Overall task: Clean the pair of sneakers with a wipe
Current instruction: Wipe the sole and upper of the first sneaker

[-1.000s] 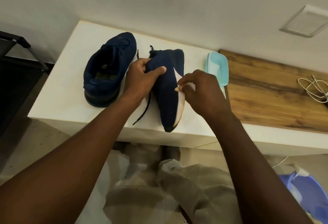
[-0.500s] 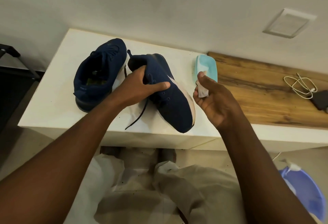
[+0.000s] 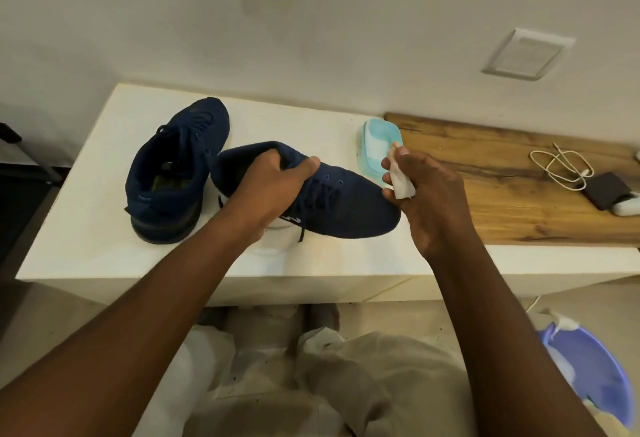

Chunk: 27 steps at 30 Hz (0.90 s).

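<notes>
Two navy blue sneakers are on a white table (image 3: 86,246). The left sneaker (image 3: 173,173) stands upright on the table with its toe pointing away. My left hand (image 3: 273,187) grips the second sneaker (image 3: 349,208) by its collar and tongue, top side up, toe pointing right. My right hand (image 3: 426,201) pinches a small folded white wipe (image 3: 401,183) right beside the toe of that sneaker.
A light blue wipes pack (image 3: 377,149) lies behind my right hand. A wooden board (image 3: 519,201) on the right carries a white cable (image 3: 561,166) and a dark device (image 3: 607,190). A blue basin (image 3: 595,381) sits on the floor at right.
My left hand has turned the held sneaker from sole-side showing to top side up, toe to the right. My right hand lifted off the sole and now holds the wipe by the toe.
</notes>
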Each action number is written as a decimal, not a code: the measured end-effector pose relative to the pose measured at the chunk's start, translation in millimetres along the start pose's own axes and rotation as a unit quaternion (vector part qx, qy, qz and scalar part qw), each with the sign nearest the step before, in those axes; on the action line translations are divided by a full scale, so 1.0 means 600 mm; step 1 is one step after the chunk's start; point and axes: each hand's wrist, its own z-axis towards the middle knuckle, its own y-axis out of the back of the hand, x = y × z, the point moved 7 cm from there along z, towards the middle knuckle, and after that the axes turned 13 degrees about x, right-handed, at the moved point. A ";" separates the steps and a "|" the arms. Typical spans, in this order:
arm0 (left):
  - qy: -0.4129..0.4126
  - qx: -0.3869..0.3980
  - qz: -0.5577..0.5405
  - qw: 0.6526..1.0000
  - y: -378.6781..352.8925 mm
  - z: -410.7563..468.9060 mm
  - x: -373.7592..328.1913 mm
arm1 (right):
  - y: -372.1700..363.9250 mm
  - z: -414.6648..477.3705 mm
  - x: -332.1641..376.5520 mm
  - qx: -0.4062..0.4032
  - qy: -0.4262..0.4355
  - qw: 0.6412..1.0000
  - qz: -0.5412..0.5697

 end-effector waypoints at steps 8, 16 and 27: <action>0.057 0.036 -0.294 0.953 -0.029 -0.030 0.000 | 0.008 0.011 0.001 0.026 0.035 0.999 0.011; 0.097 0.084 -0.401 0.907 -0.054 -0.055 0.001 | 0.016 0.012 0.022 -0.040 0.075 0.982 -0.169; 0.100 0.025 -0.442 0.891 -0.065 -0.065 0.051 | -0.040 0.031 0.002 -0.016 0.189 0.910 -0.368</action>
